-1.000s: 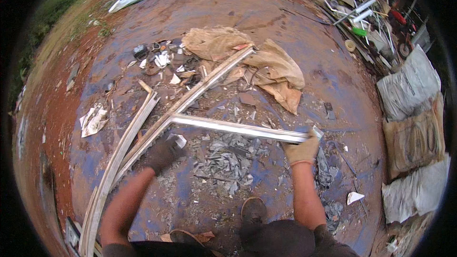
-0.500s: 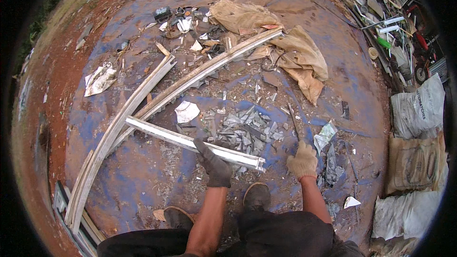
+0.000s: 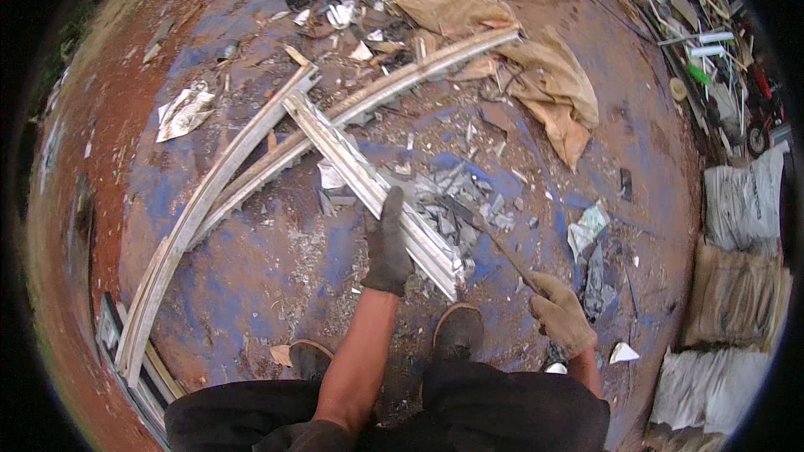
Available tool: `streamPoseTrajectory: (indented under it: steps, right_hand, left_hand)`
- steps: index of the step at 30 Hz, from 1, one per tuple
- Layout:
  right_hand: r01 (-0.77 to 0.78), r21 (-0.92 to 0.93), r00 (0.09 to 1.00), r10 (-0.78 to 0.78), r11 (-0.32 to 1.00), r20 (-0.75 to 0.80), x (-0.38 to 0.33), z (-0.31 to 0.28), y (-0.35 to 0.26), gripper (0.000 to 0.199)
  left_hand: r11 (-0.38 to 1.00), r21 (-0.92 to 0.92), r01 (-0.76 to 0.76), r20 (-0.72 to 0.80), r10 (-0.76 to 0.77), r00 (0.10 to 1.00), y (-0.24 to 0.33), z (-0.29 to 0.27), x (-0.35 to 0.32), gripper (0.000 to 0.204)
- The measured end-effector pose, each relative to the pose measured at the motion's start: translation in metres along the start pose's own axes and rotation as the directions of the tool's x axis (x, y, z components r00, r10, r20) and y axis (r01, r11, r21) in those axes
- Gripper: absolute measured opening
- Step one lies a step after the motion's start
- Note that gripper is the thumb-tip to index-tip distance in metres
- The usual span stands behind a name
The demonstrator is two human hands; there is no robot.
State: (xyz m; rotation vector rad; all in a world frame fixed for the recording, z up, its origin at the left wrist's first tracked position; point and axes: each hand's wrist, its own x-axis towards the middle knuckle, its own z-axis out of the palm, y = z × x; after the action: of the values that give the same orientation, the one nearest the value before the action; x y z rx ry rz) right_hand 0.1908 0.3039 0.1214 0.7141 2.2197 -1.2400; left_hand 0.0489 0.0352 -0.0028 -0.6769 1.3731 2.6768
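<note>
My left hand (image 3: 388, 251), in a dark grey glove, is closed around a short white frame profile (image 3: 339, 164) with grooves along its length. The profile slants from upper left down toward my feet, its far end over two longer pieces. In a beige glove, my right hand (image 3: 563, 316) grips a thin, dark rusty bar (image 3: 507, 256). The bar's far end reaches the profile's right side, above a heap of grey shards (image 3: 502, 216); whether it touches the profile I cannot tell. A long curved frame piece (image 3: 226, 153) and another long strip (image 3: 402, 82) cross beyond my left hand.
Brown sacking (image 3: 553, 88) lies crumpled at the far side among scraps. Filled sacks (image 3: 741, 205) line the right edge, below a pile of mixed scrap (image 3: 712, 59). More frame lengths (image 3: 138, 343) rest at lower left. My shoes (image 3: 459, 331) stand close to the profile.
The short profile has swung, its far end moving up and right and its near end tipping down. The bar in my right hand has turned leftward toward it, and that hand has come nearer me.
</note>
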Motion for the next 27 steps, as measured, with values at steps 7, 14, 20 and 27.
streamPoseTrajectory:
  steps: [7, 14, 20, 27]
  right_hand:
    - [0.208, -0.129, 0.974, -0.193, 0.970, 0.117, -0.067, -0.048, 0.005, 0.029]
    - [0.094, -0.065, 0.981, -0.081, 0.993, 0.177, -0.085, -0.072, -0.005, 0.024]
    - [0.422, -0.058, 0.893, -0.404, 0.905, 0.199, -0.065, -0.072, -0.012, 0.021]
    - [0.208, -0.042, 0.926, -0.183, 0.977, 0.331, -0.064, -0.077, -0.019, 0.020]
  left_hand:
    - [0.894, -0.419, 0.157, 0.058, -0.146, 0.988, 0.014, 0.014, -0.034, 0.049]
    - [0.899, -0.357, 0.256, 0.089, -0.240, 0.967, 0.040, 0.026, -0.052, 0.062]
    - [0.890, -0.362, 0.276, 0.098, -0.259, 0.961, 0.050, 0.026, -0.052, 0.064]
    - [0.915, -0.332, 0.230, 0.065, -0.221, 0.973, 0.054, 0.033, -0.058, 0.060]
